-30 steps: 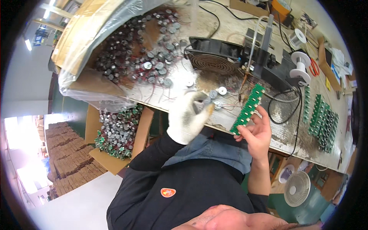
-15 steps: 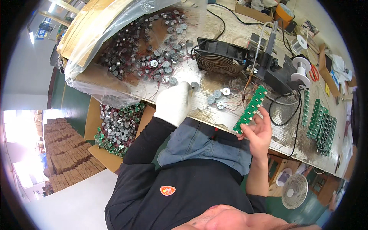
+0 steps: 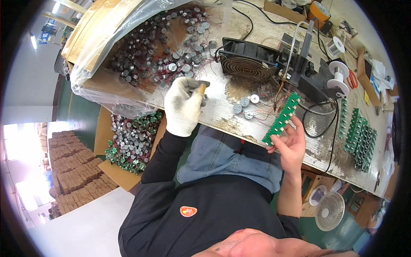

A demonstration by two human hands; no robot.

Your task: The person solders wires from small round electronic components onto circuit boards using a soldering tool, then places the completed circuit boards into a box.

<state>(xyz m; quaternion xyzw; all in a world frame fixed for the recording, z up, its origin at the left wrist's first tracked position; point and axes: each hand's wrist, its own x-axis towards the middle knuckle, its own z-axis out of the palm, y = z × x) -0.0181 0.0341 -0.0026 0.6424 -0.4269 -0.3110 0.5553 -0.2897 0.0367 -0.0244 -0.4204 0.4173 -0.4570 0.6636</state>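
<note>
My right hand [image 3: 293, 145], bare, pinches the lower end of a long green circuit board strip [image 3: 282, 118] between thumb and fingers. The strip is tilted beside a soldering tip [image 3: 276, 95]. My left hand [image 3: 183, 103], in a white glove with dirty fingertips, is closed near the front of the motor pile [image 3: 145, 55]. A small round metal motor [image 3: 205, 97] shows just under its fingertips; whether the fingers grip it or its wires is hidden. Several small round motors [image 3: 244, 102] with thin red wires lie on the table between my hands.
Behind the motors stands a black fan [image 3: 248, 60] near the soldering stand. Solder spools [image 3: 338, 77] and red-handled scissors [image 3: 352, 79] lie to the right. More green board strips [image 3: 359, 141] are stacked at the right. A carton [image 3: 105, 132] of wired parts stands below the table's left.
My left hand has moved left and turned its fingers upward. The small motor by its fingertips has shifted left too. My right hand holds the board strip in nearly the same place.
</note>
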